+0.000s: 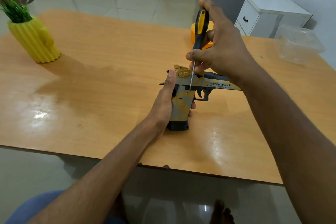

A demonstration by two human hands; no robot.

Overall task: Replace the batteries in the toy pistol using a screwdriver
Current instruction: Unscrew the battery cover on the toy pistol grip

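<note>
Just right of the frame's centre, the toy pistol (183, 94) lay on its side on the wooden table (101, 78), barrel pointing toward the right edge of the frame. The left hand (164, 103) was wrapped around the grip, thumb lying up along its rear and fingertips showing past the far side, steadying the toy against the tabletop. Above it, the right hand (220, 45) held the screwdriver (199, 29) almost upright, fingers curled around the black-and-yellow handle, thumb and a fingertip guiding the thin metal shaft. The tip met the body just above the grip panel, near the trigger; whether it was seated in a screw head could not be told.

The pistol looked like light, rigid moulded plastic with a smooth painted surface, likely to skid under downward pressure, so the grip appeared the soundest place to hold it.

An orange container (192, 32) stood behind the right hand, a clear plastic box (298, 43) at upper right, and a yellow ribbed plant pot (34, 40) at upper left.
</note>
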